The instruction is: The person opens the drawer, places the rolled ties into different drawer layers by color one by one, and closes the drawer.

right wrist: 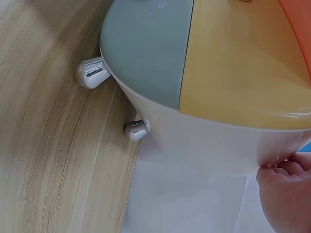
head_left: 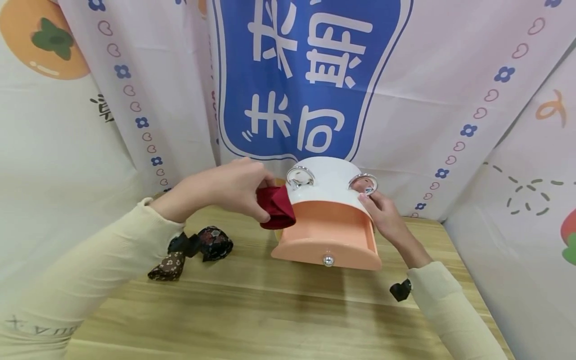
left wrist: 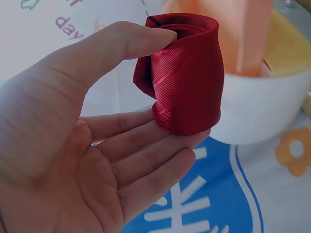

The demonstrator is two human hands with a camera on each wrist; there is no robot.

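A rolled red necktie [left wrist: 189, 77] is pinched between the thumb and fingers of my left hand [head_left: 225, 187], its coil end visible in the left wrist view. It hangs beside the open orange top drawer [head_left: 328, 227] of a rounded white drawer box [head_left: 330, 175]. Two round chrome-rimmed pieces stick up from the box's top. My right hand [head_left: 384, 215] holds the box's right side, thumb in front near one chrome ring. In the right wrist view its curled fingers [right wrist: 291, 167] touch the white wall. Below, a yellow drawer [right wrist: 238, 68] and a blue-grey drawer [right wrist: 146, 53] are closed.
Left of the box, a dark floral fabric roll [head_left: 216, 244] and a brown floral one [head_left: 167, 266] lie on the wooden table [head_left: 270, 320], partly behind my left forearm. Printed curtains [head_left: 427, 100] stand close behind and at both sides. Chrome feet [right wrist: 92, 73] support the box.
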